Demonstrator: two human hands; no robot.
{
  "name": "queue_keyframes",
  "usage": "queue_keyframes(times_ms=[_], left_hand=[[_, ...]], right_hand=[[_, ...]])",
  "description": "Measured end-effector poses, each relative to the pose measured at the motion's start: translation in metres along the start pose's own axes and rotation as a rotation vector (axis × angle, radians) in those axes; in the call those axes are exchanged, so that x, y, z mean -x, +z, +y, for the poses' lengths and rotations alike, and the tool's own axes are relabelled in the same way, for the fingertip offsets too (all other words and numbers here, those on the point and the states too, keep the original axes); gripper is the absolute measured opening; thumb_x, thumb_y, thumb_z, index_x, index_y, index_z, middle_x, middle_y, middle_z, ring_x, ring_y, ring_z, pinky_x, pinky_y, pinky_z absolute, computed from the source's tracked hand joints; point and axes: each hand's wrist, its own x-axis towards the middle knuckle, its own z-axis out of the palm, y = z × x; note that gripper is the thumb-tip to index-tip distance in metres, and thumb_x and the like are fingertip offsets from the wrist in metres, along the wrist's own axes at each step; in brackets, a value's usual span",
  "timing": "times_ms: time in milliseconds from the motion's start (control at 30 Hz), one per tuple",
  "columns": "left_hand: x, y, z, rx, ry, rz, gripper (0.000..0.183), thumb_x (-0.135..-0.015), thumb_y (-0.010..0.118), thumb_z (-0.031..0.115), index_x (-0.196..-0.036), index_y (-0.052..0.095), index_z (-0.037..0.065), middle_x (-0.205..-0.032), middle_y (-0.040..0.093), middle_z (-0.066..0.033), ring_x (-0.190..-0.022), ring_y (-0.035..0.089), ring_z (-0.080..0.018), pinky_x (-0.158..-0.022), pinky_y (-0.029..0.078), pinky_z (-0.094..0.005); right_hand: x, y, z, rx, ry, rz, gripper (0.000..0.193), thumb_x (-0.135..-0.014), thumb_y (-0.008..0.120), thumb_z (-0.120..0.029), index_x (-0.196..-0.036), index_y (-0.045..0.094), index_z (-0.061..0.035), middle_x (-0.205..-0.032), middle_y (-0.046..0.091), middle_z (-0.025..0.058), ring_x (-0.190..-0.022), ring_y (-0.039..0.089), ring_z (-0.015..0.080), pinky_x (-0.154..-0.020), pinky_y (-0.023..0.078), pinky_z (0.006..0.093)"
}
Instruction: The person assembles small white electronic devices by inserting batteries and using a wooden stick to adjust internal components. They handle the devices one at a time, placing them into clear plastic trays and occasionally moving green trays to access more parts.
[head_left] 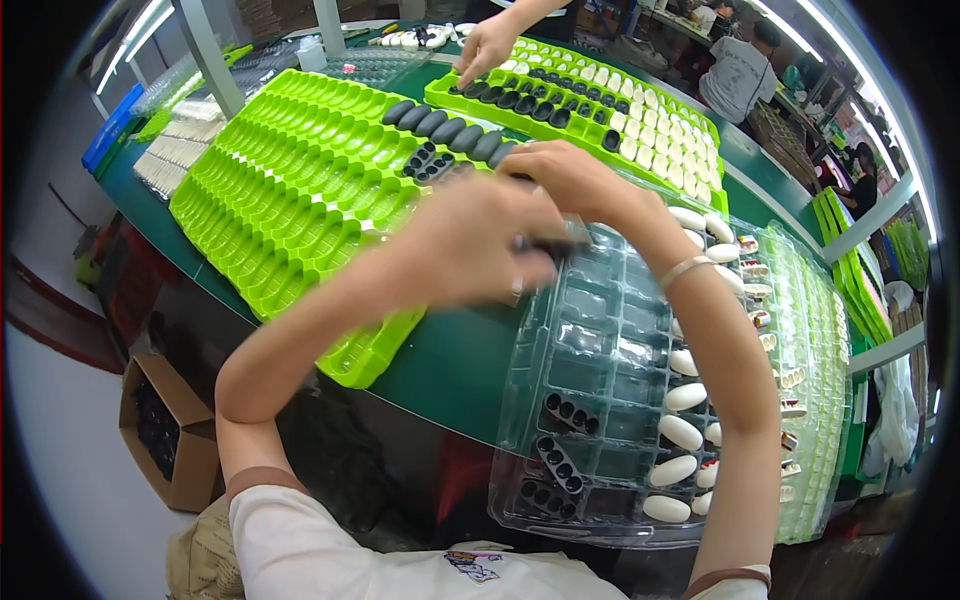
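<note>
My left hand (470, 245) and my right hand (565, 180) meet above the top edge of a clear plastic tray (600, 350). Between them they pinch a small dark part (545, 243); its shape is mostly hidden by my fingers. The clear tray holds several black parts with holes (560, 465) on its near left side and a column of white oval shells (685, 430) on its right. Just left of my hands lies a large bright green moulded tray (300, 190), with a row of black oval shells (445, 130) and some black holed parts (430, 160) at its far end.
A second green tray (600, 100) with black and white shells lies farther back, where another person's hand (485, 45) reaches in. Stacked clear trays (815, 380) stand at the right. A cardboard box (165, 425) sits on the floor at left. More people work at the far right.
</note>
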Motion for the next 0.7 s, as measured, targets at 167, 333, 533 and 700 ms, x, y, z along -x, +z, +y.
queue_keyframes(times_ms=[167, 333, 533, 700], left_hand=[[-0.016, -0.051, -0.134, -0.479, -0.645, 0.166, 0.034, -0.064, 0.069, 0.031, -0.083, 0.064, 0.003, -0.078, 0.063, -0.0106, -0.074, 0.061, -0.0231, -0.066, 0.047, -0.0328], [-0.007, -0.036, -0.199, -0.587, -0.884, 0.09, 0.033, -0.063, 0.07, 0.034, -0.079, 0.064, 0.006, -0.082, 0.063, -0.0147, -0.08, 0.061, -0.0287, -0.07, 0.048, -0.039], [0.001, -0.012, -0.163, -0.533, -0.369, 0.176, 0.031, -0.07, 0.067, 0.031, -0.082, 0.062, 0.003, -0.081, 0.063, -0.0122, -0.075, 0.061, -0.0261, -0.065, 0.047, -0.0363], [0.041, 0.042, 0.011, 0.112, 0.276, -0.268, 0.022, -0.066, 0.067, 0.023, -0.075, 0.058, 0.004, -0.082, 0.06, -0.0046, -0.06, 0.058, -0.0221, -0.05, 0.045, -0.0297]], right_hand=[[-0.049, 0.039, 0.02, -0.015, -0.028, -0.087, 0.027, -0.066, 0.06, -0.012, -0.092, 0.059, -0.0058, -0.088, 0.058, 0.0125, -0.085, 0.055, 0.0272, -0.078, 0.043, 0.0366], [-0.062, 0.058, 0.022, -0.074, -0.023, -0.108, 0.032, -0.066, 0.059, -0.006, -0.098, 0.058, -0.0073, -0.092, 0.057, 0.0134, -0.093, 0.052, 0.0285, -0.083, 0.041, 0.0365], [0.005, 0.031, 0.015, -0.225, -0.032, 0.05, 0.024, -0.072, 0.062, -0.013, -0.094, 0.059, -0.0048, -0.088, 0.06, 0.0119, -0.085, 0.056, 0.0264, -0.078, 0.044, 0.0352], [0.117, -0.012, -0.071, -0.289, 0.128, -0.321, 0.023, -0.071, 0.062, -0.02, -0.087, 0.06, -0.0037, -0.084, 0.062, 0.011, -0.08, 0.058, 0.0278, -0.072, 0.046, 0.0359]])
